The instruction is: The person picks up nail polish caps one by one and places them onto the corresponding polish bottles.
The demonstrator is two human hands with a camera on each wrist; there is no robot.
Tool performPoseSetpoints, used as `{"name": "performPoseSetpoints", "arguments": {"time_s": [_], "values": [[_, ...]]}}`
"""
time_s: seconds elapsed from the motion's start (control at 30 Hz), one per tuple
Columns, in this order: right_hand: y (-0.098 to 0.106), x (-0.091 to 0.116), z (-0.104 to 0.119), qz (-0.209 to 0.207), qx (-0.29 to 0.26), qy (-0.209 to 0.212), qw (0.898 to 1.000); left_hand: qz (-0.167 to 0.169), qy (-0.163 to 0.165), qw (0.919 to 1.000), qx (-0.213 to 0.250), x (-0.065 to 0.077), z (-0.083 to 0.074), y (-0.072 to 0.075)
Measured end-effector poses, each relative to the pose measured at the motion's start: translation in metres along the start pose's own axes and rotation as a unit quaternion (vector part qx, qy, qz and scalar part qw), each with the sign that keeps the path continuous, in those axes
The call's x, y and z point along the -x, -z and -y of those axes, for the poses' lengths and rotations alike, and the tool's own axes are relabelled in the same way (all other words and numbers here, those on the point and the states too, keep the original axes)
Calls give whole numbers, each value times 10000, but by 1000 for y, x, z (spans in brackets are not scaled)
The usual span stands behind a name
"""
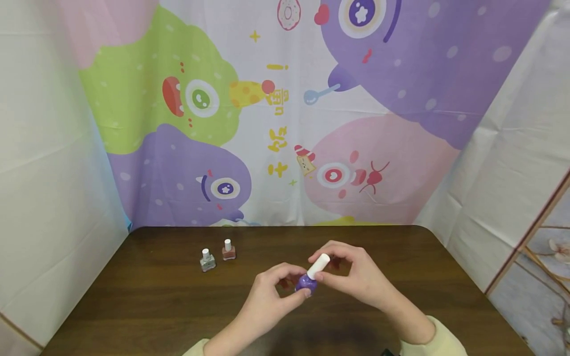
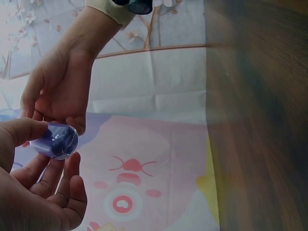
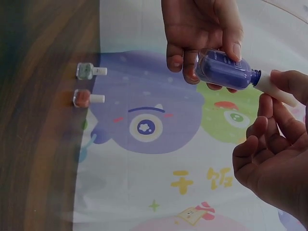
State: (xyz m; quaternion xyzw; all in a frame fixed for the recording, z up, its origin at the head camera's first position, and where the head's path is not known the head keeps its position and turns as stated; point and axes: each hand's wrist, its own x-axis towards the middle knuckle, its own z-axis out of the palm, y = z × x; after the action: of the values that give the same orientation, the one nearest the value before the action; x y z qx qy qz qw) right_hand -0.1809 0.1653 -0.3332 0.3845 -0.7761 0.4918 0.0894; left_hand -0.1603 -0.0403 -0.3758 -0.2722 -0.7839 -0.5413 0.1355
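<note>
Between both hands, above the table, is a nail polish bottle (image 1: 306, 284) of purple polish with a long white cap (image 1: 318, 266), tilted up to the right. My left hand (image 1: 269, 299) pinches the glass body between thumb and fingers. With thumb and fingertips, my right hand (image 1: 358, 274) grips the cap. In the right wrist view, a bit of purple neck (image 3: 255, 77) shows between the glass and the cap's lower edge. The left wrist view shows the bottle's rounded base (image 2: 65, 141), while the cap is hidden there.
On the brown wooden table (image 1: 169, 301), left of the hands, stand two more capped bottles: a greenish-grey nail polish (image 1: 207, 262) and a reddish-brown nail polish (image 1: 229, 252). A cartoon-printed curtain (image 1: 285, 202) hangs behind the table, with pale cloth (image 1: 472, 207) along the sides.
</note>
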Motion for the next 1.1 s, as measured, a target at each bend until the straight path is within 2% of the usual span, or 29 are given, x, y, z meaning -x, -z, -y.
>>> {"name": "performPoseSetpoints", "arguments": {"time_s": [0.4,0.57,0.83,1.1], "values": [[-2,0,-4,-6,-185,26,9998,90,87,9999,115,-1,0,0],[-3,-1,-4,27,-386,-74,9992,196,136,9991,342,-2,-1,0],[-3,-1,-4,-22,-424,-229,9988,348,188,9972,634,-3,-1,0],[-5,-1,-6,-14,-524,-220,9984,385,288,9966,666,-3,0,-1]]}}
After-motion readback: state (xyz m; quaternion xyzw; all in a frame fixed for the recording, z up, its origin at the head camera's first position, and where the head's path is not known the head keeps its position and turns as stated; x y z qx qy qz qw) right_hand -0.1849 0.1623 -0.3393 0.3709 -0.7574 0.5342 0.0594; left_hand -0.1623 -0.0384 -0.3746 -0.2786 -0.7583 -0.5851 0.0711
